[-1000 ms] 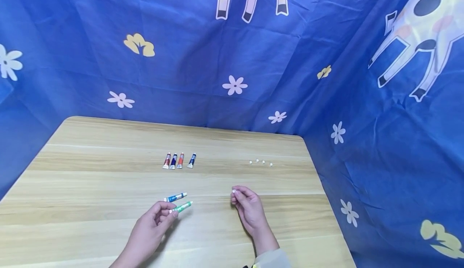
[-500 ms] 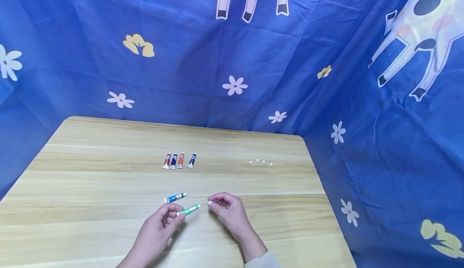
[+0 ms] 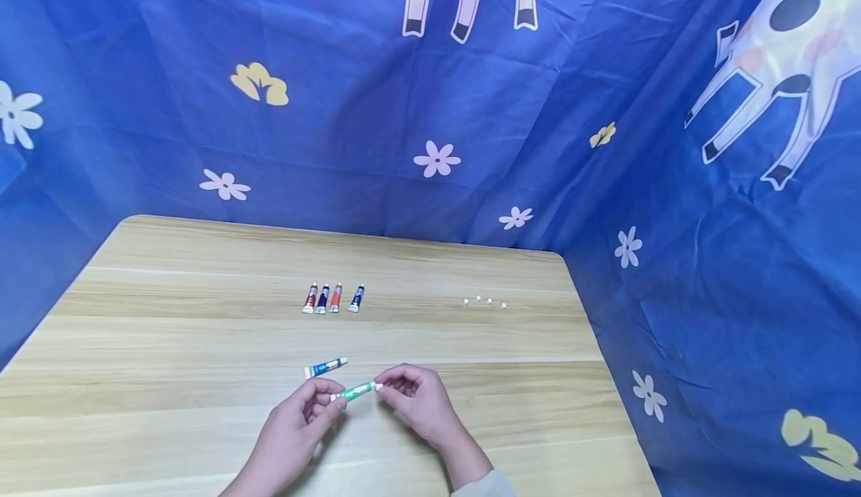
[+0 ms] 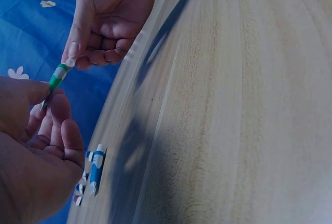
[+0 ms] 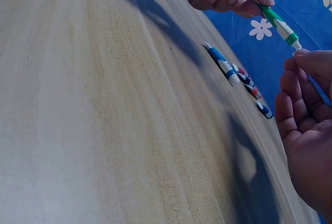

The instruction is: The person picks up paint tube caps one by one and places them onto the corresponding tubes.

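My left hand [image 3: 291,428] pinches a green-and-white paint tube [image 3: 356,391] by its flat tail, nozzle pointing right. At that nozzle, my right hand [image 3: 422,407] holds a small white cap [image 3: 379,387] between thumb and index finger. In the right wrist view the tube's white threaded neck [image 5: 296,45] meets the right fingertips, which largely hide the cap; whether it is seated cannot be told. Just beyond the left hand, a blue-and-white paint tube [image 3: 326,366] lies on the table.
Farther back on the wooden table [image 3: 202,288] lie a dark red tube [image 3: 309,298], a purple-blue tube [image 3: 323,299], an orange-red tube [image 3: 335,298] and a dark blue tube [image 3: 356,298]. Several tiny white caps [image 3: 489,301] lie at the back right. Blue printed cloth [image 3: 336,183] hangs behind.
My right hand has moved left and toward me, bringing the white cap to the green tube's nozzle. The left hand has shifted slightly right with the tube. Things on the table have not moved.
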`<state>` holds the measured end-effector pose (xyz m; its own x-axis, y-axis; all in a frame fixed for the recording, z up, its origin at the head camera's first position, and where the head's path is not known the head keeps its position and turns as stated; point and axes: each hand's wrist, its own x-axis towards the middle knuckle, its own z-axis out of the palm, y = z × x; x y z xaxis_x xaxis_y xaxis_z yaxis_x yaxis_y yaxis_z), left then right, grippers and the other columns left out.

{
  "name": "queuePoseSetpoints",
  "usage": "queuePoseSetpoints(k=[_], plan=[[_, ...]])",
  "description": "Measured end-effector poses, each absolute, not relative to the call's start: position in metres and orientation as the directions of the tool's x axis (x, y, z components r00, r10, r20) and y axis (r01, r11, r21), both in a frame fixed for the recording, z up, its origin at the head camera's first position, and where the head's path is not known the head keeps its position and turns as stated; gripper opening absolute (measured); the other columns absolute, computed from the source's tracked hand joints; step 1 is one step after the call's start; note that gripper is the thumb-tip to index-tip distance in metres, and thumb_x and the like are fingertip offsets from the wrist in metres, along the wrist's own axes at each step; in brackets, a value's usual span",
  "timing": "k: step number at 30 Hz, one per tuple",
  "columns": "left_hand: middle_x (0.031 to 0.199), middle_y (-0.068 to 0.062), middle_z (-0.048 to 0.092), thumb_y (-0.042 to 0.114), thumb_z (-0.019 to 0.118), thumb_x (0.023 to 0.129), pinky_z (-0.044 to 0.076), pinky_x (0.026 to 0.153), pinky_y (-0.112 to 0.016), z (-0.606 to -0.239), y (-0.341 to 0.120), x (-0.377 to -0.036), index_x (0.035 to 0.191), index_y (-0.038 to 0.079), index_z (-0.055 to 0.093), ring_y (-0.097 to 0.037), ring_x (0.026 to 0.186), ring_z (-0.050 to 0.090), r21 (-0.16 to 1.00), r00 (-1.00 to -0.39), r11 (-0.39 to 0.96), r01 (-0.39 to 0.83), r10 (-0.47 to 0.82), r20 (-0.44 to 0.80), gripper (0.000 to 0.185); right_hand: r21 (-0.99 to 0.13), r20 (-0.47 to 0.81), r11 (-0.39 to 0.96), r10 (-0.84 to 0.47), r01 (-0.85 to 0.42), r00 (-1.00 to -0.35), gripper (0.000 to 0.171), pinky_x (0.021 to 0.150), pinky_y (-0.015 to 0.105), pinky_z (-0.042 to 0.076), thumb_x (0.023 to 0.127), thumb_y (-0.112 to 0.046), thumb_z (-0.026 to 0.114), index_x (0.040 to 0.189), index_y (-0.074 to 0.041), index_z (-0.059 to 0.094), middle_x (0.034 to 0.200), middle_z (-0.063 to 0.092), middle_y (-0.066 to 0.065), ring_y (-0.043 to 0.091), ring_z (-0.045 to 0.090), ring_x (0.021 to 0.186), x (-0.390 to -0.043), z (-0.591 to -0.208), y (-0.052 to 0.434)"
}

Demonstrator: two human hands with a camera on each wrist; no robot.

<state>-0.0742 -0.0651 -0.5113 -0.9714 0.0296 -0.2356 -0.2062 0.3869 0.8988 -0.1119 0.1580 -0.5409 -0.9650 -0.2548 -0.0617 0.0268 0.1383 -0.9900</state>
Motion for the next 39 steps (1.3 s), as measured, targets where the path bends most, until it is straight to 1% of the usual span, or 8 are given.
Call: queuePoseSetpoints(k=[10, 15, 18, 24, 27, 30, 35, 39], plan=[[0.094, -0.003, 0.07, 0.014, 0.078, 0.099, 0.052, 0.068, -0.021, -0.511, -0.066, -0.074, 0.115, 0.012, 0.073, -0.005, 0.073, 0.058, 0.89, -0.966, 0.399, -0.221, 0.038, -0.257, 0.016, -0.988, -0.061, 0.155, -0.26, 0.02, -0.964, 0.017, 0.068, 0.011, 0.049, 0.095, -0.01, 0.081, 0.111, -0.004, 0.08, 0.106, 0.076, 0.028, -0.004, 0.059, 0.074, -0.112, -0.542, 0.157], [0.092, -0.002, 0.071, 0.014, 0.08, 0.098, 0.053, 0.07, -0.02, -0.512, -0.068, -0.075, 0.112, 0.014, 0.074, -0.005, 0.074, 0.059, 0.89, -0.969, 0.407, -0.206, 0.041, -0.243, 0.015, -0.979, -0.051, 0.202, -0.286, -0.008, -0.957, 0.015, 0.068, 0.011, 0.048, 0.097, -0.015, 0.081, 0.11, -0.007, 0.08, 0.103, 0.077, 0.024, -0.004, 0.057, 0.073, -0.111, -0.543, 0.156], [0.091, 0.0, 0.071, 0.014, 0.081, 0.097, 0.053, 0.07, -0.02, -0.513, -0.069, -0.076, 0.111, 0.015, 0.074, -0.004, 0.074, 0.059, 0.889, -0.974, 0.417, -0.188, 0.038, -0.223, 0.015, -0.976, -0.042, 0.218, -0.299, -0.025, -0.953, 0.016, 0.068, 0.012, 0.048, 0.098, -0.018, 0.08, 0.109, -0.007, 0.08, 0.103, 0.077, 0.022, -0.005, 0.057, 0.074, -0.111, -0.544, 0.156], [0.092, 0.0, 0.072, 0.013, 0.081, 0.096, 0.055, 0.071, -0.02, -0.512, -0.069, -0.075, 0.111, 0.016, 0.074, -0.004, 0.075, 0.061, 0.902, -0.977, 0.395, -0.174, 0.047, -0.209, 0.017, -0.97, -0.041, 0.242, -0.3, -0.035, -0.953, 0.017, 0.067, 0.011, 0.046, 0.103, -0.022, 0.074, 0.105, -0.005, 0.078, 0.096, 0.076, 0.024, -0.006, 0.056, 0.073, -0.111, -0.549, 0.154], [0.093, 0.0, 0.073, 0.013, 0.081, 0.096, 0.056, 0.072, -0.02, -0.512, -0.068, -0.074, 0.111, 0.015, 0.074, -0.004, 0.076, 0.062, 0.908, -0.977, 0.382, -0.173, 0.053, -0.208, 0.017, -0.969, -0.04, 0.243, -0.296, -0.034, -0.954, 0.022, 0.066, 0.012, 0.046, 0.106, -0.023, 0.07, 0.101, -0.003, 0.076, 0.091, 0.073, 0.027, -0.005, 0.055, 0.071, -0.11, -0.55, 0.152], [0.094, 0.0, 0.073, 0.013, 0.082, 0.095, 0.056, 0.073, -0.02, -0.513, -0.067, -0.074, 0.111, 0.015, 0.074, -0.004, 0.077, 0.062, 0.911, -0.976, 0.374, -0.174, 0.059, -0.21, 0.017, -0.965, -0.041, 0.259, -0.298, -0.04, -0.954, 0.032, 0.066, 0.013, 0.046, 0.11, -0.026, 0.064, 0.095, 0.001, 0.073, 0.083, 0.069, 0.028, -0.005, 0.053, 0.068, -0.109, -0.551, 0.15], [0.093, 0.002, 0.072, 0.015, 0.083, 0.095, 0.056, 0.073, -0.02, -0.514, -0.066, -0.074, 0.11, 0.016, 0.074, -0.004, 0.077, 0.062, 0.911, -0.976, 0.378, -0.165, 0.072, -0.206, 0.017, -0.948, -0.041, 0.313, -0.308, -0.061, -0.95, 0.051, 0.06, 0.014, 0.039, 0.114, -0.033, 0.057, 0.08, 0.004, 0.067, 0.067, 0.059, 0.021, -0.004, 0.041, 0.058, -0.107, -0.55, 0.149], [0.092, 0.002, 0.072, 0.016, 0.083, 0.095, 0.056, 0.072, -0.02, -0.514, -0.067, -0.074, 0.109, 0.017, 0.075, -0.004, 0.076, 0.062, 0.91, -0.975, 0.384, -0.159, 0.081, -0.205, 0.016, -0.934, -0.049, 0.351, -0.326, -0.072, -0.944, 0.059, 0.058, 0.015, 0.036, 0.115, -0.038, 0.052, 0.075, 0.004, 0.065, 0.063, 0.058, 0.018, -0.003, 0.038, 0.055, -0.106, -0.549, 0.151]])
